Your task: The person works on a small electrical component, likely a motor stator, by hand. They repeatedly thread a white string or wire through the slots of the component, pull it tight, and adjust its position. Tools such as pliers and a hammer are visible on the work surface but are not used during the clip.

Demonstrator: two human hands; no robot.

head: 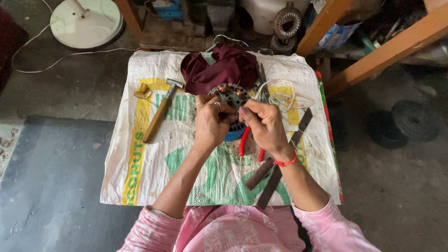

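Head view: both hands are meeting over the round motor stator point(232, 95) on the white sack point(140, 163); left hand point(211, 122) is pinching at its edge, right hand point(264, 123) is closing round red-handled pliers point(243, 140), with a hammer point(161, 112) lying well left.

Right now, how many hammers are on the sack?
1. The hammer lies on the white sack, left of the left hand, metal head pointing away from the person. The maroon cloth could be hiding others.
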